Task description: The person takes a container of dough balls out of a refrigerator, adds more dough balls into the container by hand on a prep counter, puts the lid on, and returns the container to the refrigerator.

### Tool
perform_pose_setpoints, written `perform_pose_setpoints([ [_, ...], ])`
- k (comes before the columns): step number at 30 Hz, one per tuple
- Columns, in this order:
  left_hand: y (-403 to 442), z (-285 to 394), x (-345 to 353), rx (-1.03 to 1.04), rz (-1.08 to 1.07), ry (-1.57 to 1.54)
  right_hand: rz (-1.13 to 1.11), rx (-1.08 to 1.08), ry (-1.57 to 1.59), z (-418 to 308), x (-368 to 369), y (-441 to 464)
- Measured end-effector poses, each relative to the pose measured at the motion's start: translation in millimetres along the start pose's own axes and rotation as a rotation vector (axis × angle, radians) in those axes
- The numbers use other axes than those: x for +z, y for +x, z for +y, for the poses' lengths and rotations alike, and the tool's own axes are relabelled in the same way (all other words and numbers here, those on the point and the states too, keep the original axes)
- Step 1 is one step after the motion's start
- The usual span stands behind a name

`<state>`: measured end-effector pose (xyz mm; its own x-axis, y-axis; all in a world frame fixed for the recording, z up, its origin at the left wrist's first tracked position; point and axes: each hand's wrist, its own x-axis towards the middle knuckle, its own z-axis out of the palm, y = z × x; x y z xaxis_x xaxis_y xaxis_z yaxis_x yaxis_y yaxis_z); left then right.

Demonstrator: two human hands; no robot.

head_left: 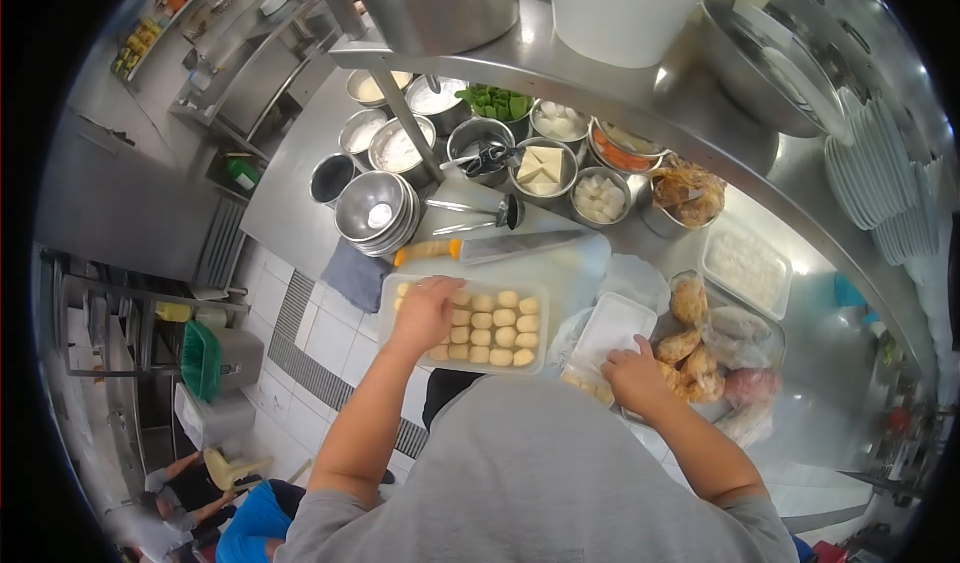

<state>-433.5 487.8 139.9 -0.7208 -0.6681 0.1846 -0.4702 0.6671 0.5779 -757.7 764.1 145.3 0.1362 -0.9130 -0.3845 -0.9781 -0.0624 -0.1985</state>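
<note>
My left hand (428, 313) is over the left part of a clear plastic tray (541, 335). Its fingers are bent and drawn together, and what they hold, if anything, is hidden. Rows of small pale yellow, rounded pieces (503, 319) fill the tray. My right hand (638, 375) rests at the near edge of a white rectangular plastic container (618, 329), fingers apart. Partly beneath that container, more pale pieces (588, 384) show. A large knife (500, 247) with an orange and yellow handle lies on the cutting board (572, 271) beyond the tray.
Stacked metal bowls (375, 211) and ladles (500, 213) stand beyond the board. Several metal pots hold ingredients, including cut white blocks (542, 170). Bagged food (738, 337) lies at right. A steel shelf (640, 88) overhangs the counter. A person in blue (258, 523) is behind at lower left.
</note>
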Motion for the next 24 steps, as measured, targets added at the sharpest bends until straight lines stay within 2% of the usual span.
perform_pose_setpoints([
  [1,-2,-2,-7,-0.059,0.018,0.028,0.001,-0.003,-0.004,-1,-1,-1],
  [4,-11,-12,-8,-0.027,-0.031,0.036,0.042,-0.01,0.041,-2,1,-5],
  [6,-13,-13,-3,-0.03,-0.022,0.073,0.293,0.004,0.13,-1,14,-7],
  [9,-12,-8,3,-0.08,-0.042,0.138,0.381,0.018,0.145,-3,23,-7],
  [10,-10,-6,4,-0.129,-0.066,0.165,0.382,0.019,0.144,-4,21,-6],
  [12,-8,-9,8,-0.108,-0.047,0.166,0.167,0.092,0.065,-7,14,-6],
  [13,-7,-10,11,-0.087,-0.028,0.169,0.17,0.099,0.065,-9,8,-6],
  [15,-6,-12,13,-0.106,-0.05,0.166,0.069,0.124,0.147,-11,-3,-5],
  [16,-6,-12,13,-0.133,-0.072,0.164,0.071,0.125,0.146,-9,1,-6],
  [18,-7,-10,12,-0.132,-0.056,0.142,0.279,0.086,0.243,-4,11,-7],
  [22,-6,-7,10,-0.093,0.002,0.112,0.198,0.116,0.37,-1,9,-8],
  [24,-8,-9,10,-0.071,0.022,0.141,0.307,0.074,0.318,-5,0,-10],
])
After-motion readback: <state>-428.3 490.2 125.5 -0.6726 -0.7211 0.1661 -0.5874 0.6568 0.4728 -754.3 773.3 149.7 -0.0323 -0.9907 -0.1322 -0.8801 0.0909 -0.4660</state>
